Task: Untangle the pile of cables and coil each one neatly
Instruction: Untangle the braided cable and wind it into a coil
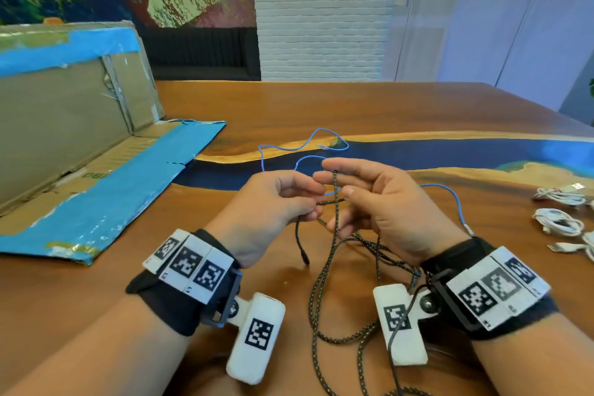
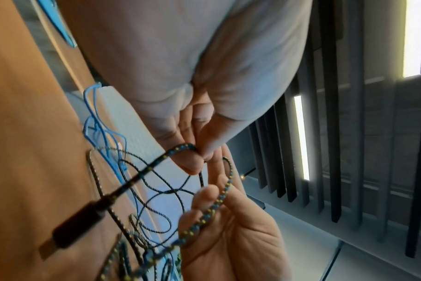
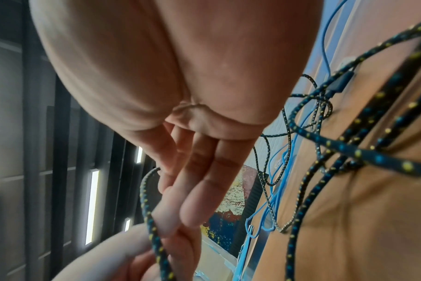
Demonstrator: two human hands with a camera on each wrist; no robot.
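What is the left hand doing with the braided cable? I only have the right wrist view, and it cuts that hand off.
Observer: The left hand pinches the black braided cable between thumb and fingertips, near one end.
Operator: Where does that end go?
Observer: Its dark plug hangs below the left hand.
Operator: Any cables besides the tangle?
Observer: Yes, white cables lie bundled at the right side of the table, apart from the tangle.
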